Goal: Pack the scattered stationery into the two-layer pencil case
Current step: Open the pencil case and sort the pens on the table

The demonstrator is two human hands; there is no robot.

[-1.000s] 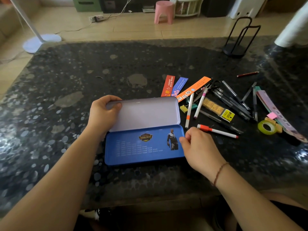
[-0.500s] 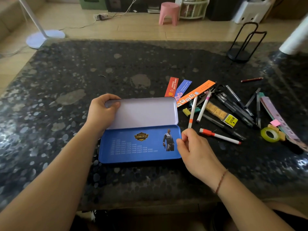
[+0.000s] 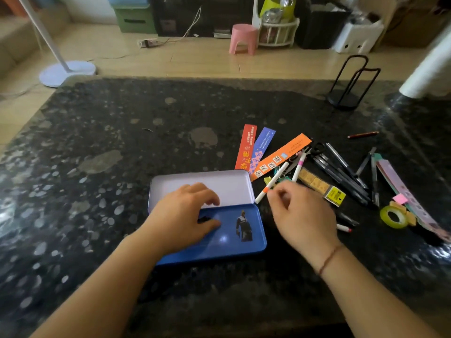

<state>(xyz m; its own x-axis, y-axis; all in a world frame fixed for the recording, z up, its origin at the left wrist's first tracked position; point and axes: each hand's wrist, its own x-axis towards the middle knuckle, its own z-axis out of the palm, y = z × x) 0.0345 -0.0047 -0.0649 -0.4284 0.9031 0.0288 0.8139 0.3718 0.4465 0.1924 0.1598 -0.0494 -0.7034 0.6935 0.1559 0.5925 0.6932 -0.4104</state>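
Dark speckled stone table (image 3: 102,152) holds the open blue pencil case (image 3: 253,242) near its front edge. Left hand (image 3: 181,215) rests inside, fingers loose. Right hand (image 3: 301,215) hovers, blurred, apparently curled and empty, beside an orange-banded white pen (image 3: 272,182).

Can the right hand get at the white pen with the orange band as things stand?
Probably yes: the right hand hovers just beside the pen, which lies uncovered on the table.

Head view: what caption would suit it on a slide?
Left hand rests on open pencil case; right hand reaches toward scattered pens.
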